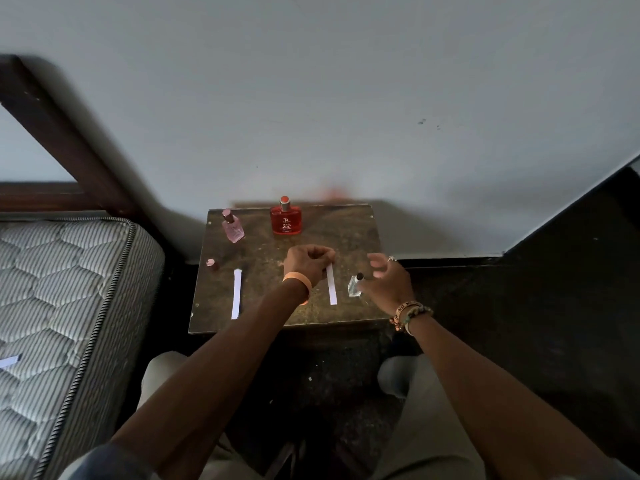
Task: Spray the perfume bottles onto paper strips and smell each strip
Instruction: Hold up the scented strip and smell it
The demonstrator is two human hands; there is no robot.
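On a small brown table (349,233) my left hand (308,263) pinches the top end of a white paper strip (331,289). My right hand (384,278) hovers with loose fingers just right of a small clear perfume bottle (354,286) with a dark top, apart from it. A red perfume bottle (285,218) stands at the back middle. At the back left a pink bottle (233,227) stands without its cap. Its pink cap (211,263) lies near the left edge. A second white strip (236,297) lies flat on the left.
A quilted mattress (62,299) on a dark wooden bed frame (59,133) fills the left side, with another paper strip (8,362) lying on it. A pale wall rises behind the table. The dark floor (536,306) spreads to the right. My knees sit below the table's front edge.
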